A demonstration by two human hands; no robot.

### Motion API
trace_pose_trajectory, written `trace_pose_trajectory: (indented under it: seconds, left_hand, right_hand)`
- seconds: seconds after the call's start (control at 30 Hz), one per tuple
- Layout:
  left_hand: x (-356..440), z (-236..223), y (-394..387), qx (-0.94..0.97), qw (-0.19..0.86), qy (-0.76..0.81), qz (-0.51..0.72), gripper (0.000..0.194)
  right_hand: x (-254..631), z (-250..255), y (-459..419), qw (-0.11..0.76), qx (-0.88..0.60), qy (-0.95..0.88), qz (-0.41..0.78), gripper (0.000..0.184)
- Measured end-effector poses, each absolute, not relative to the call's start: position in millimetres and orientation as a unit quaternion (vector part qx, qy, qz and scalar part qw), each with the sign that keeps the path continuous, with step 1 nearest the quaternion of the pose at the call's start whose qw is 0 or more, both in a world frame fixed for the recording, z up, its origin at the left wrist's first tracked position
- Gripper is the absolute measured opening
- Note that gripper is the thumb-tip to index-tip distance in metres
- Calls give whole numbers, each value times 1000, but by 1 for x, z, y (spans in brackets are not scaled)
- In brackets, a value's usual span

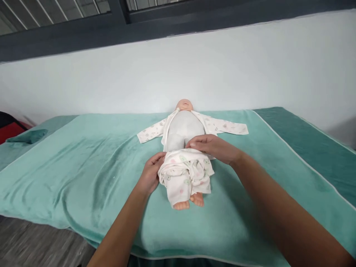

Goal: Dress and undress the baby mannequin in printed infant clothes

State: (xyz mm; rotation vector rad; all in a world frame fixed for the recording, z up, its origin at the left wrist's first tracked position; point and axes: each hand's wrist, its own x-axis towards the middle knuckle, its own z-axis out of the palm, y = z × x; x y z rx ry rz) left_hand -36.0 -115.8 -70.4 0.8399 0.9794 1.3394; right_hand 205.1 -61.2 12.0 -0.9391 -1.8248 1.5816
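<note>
A baby doll [185,126] lies on its back, head toward the wall and feet toward me. Its patterned white shirt [232,128] is spread open at the front, with both sleeves stretched out sideways and the grey cloth torso bare. White printed pants [178,187] cover the legs and are bunched around the thighs; both feet stick out below. My left hand [152,172] grips the waistband's left edge, fingertips partly hidden by the cloth. Over the top middle of the waistband, my right hand [213,146] is closed with thumb and fingers pinching the pants.
A wrinkled turquoise blanket [83,178] covers the bed beneath the doll. Behind it rises a white wall [155,78], with a dark window frame [178,27] above. A red and black item [11,128] is at the far left, and grey floor [36,241] shows at lower left.
</note>
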Motion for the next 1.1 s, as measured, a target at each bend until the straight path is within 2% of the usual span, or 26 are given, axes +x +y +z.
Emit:
trace_pose_trajectory:
  seconds: [0.07,0.17,0.27,0.33,0.43,0.63,0.83,0.97,1.1]
  left_hand:
    - [-36,-71,-115,341,592,437,585,31]
    - [-36,-72,-104,326,530,472,624,33]
    - [-39,-76,-78,357,420,521,652,37]
    - [-40,-78,-56,394,358,560,635,39]
    - [-38,-78,-23,450,324,584,592,37]
    - [-27,-66,6,514,300,576,560,25]
    - [-37,-71,12,499,227,587,596,31]
    - [-45,-79,18,509,201,639,541,24]
    - [-46,-80,20,581,240,624,464,29]
  right_hand:
    - [204,4,-54,285,-325,-675,598,29]
    - [207,-15,-44,388,-332,-610,606,27]
    - [216,-30,-32,525,-418,-572,471,22]
    - [221,-38,-24,569,-487,-569,339,23]
    - [222,-49,-14,552,-540,-582,253,31]
    - [211,-62,-7,497,-572,-616,216,23]
    - [218,-64,7,501,-576,-640,89,29]
    - [226,-69,17,476,-631,-601,121,35]
    - [223,-69,17,468,-627,-589,202,33]
